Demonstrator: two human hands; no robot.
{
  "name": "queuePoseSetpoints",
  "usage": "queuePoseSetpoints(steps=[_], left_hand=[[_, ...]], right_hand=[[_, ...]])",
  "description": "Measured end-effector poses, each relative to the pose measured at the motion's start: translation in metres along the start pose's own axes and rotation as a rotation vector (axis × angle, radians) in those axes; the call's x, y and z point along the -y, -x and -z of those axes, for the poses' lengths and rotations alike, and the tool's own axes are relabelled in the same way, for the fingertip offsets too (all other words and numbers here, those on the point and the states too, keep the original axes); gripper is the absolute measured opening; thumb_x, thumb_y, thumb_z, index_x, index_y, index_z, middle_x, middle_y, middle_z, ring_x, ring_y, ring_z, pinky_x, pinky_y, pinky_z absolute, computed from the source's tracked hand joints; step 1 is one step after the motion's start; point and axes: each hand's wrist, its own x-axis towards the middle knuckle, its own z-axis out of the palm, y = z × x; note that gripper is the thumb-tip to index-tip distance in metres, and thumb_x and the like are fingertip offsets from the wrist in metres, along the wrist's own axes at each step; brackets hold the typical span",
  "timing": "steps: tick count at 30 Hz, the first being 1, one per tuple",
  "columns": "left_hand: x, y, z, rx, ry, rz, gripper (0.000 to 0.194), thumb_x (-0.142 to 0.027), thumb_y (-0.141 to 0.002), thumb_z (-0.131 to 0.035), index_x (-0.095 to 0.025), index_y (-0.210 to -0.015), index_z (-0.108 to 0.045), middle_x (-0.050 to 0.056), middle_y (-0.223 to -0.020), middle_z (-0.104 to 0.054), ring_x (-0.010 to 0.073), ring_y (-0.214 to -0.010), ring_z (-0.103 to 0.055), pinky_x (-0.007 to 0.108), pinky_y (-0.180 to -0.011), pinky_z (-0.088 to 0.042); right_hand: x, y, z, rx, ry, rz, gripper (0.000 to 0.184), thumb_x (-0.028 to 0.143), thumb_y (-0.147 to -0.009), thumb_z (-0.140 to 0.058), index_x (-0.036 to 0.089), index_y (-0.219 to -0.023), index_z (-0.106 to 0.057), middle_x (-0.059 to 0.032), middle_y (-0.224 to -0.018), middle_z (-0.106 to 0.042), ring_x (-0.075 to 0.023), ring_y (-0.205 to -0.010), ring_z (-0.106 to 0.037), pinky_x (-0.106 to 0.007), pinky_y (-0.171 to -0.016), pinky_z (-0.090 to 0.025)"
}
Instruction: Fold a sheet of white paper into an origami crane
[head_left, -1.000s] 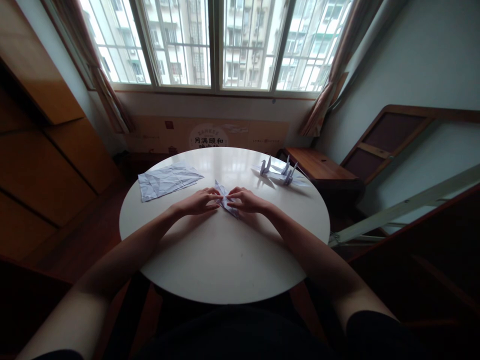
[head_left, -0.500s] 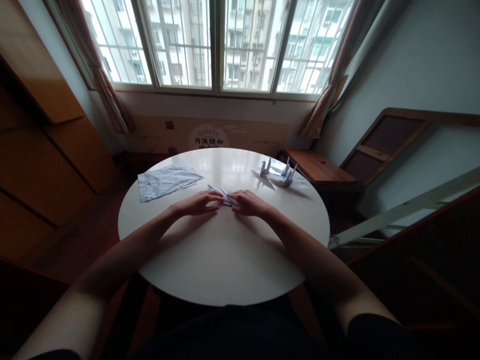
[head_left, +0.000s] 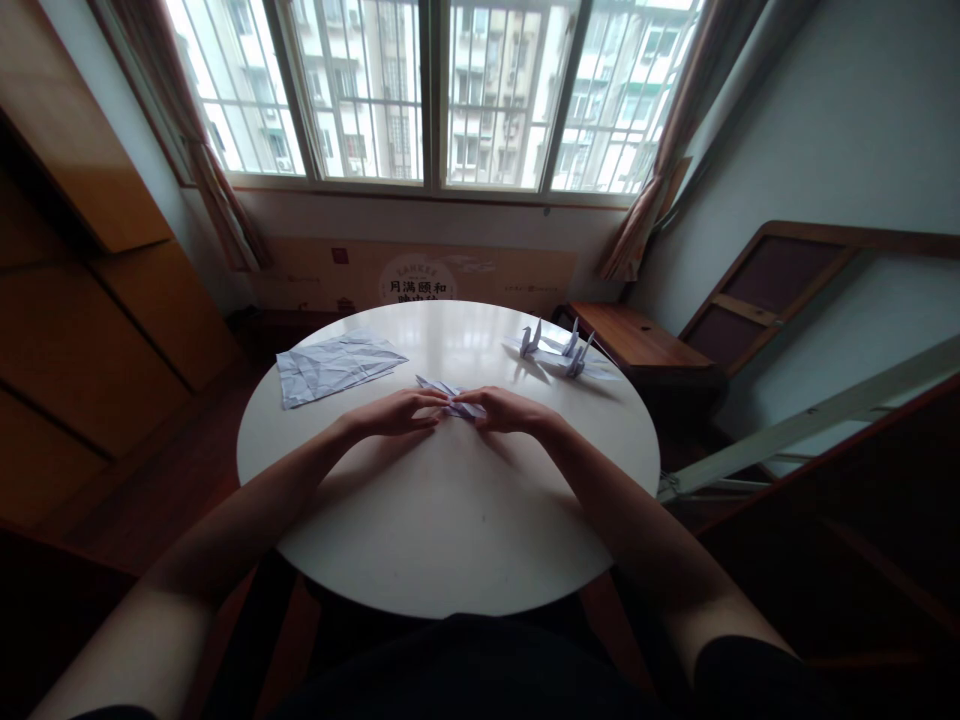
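A small piece of folded paper (head_left: 466, 409) lies near the middle of the round white table (head_left: 450, 530), with thin pointed ends showing to the left and right. My left hand (head_left: 401, 411) grips it from the left, fingertips close together on its centre. From the right, my right hand (head_left: 508, 409) pinches the same paper, its index finger nearly touching the left fingers. Part of the paper is hidden under the fingers. Creased white sheets (head_left: 337, 368) lie on the table to the left. Several folded paper cranes (head_left: 574, 352) stand at the back right.
A low wooden bench (head_left: 637, 335) stands beyond the table on the right. Behind the table a printed banner (head_left: 322, 270) runs along the wall below the barred window (head_left: 495, 100). Wooden cabinets (head_left: 142, 340) fill the left side.
My right fingers have shifted slightly left and up on the folded paper, and the right wrist is raised more. Both hands stay on it. The view has tilted a little.
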Motion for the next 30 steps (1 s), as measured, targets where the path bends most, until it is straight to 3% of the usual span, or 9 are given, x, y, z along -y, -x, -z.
queuePoseSetpoints(steps=[7,15,22,30], left_hand=[[0.006,-0.001,-0.002,-0.002,0.006,-0.004,0.037,-0.031,-0.101,-0.061,-0.021,-0.137,-0.065,0.013,-0.142,-0.063,0.0269,-0.128,-0.063,0.044,-0.111,-0.049],[0.002,-0.003,0.003,-0.068,-0.015,-0.048,0.038,-0.028,-0.101,-0.060,-0.021,-0.138,-0.064,0.013,-0.139,-0.065,0.0260,-0.126,-0.064,0.045,-0.110,-0.050],[0.000,-0.003,0.002,-0.024,0.001,-0.035,0.036,-0.029,-0.103,-0.059,-0.024,-0.138,-0.064,0.010,-0.142,-0.063,0.0247,-0.128,-0.063,0.042,-0.110,-0.051],[-0.003,-0.002,0.004,-0.036,-0.029,-0.013,0.041,-0.029,-0.102,-0.059,-0.021,-0.142,-0.059,0.012,-0.144,-0.061,0.0262,-0.132,-0.060,0.045,-0.114,-0.047]], right_hand=[[0.007,0.001,-0.002,0.017,0.036,-0.015,0.066,-0.002,-0.075,-0.055,0.018,-0.138,-0.062,-0.0133,-0.123,-0.074,-0.0249,-0.105,-0.072,-0.031,-0.086,-0.053],[-0.002,0.000,-0.008,-0.022,0.104,-0.038,0.072,-0.002,-0.076,-0.055,0.017,-0.145,-0.056,-0.0164,-0.136,-0.068,-0.0278,-0.120,-0.067,-0.037,-0.096,-0.054],[0.006,0.001,-0.003,-0.012,0.112,-0.093,0.073,-0.002,-0.076,-0.054,0.017,-0.147,-0.056,-0.0168,-0.136,-0.068,-0.0295,-0.116,-0.069,-0.037,-0.094,-0.055],[0.006,0.002,0.000,-0.043,0.167,-0.134,0.074,0.007,-0.084,-0.058,0.017,-0.156,-0.042,-0.0177,-0.134,-0.069,-0.0299,-0.110,-0.071,-0.038,-0.090,-0.054]])
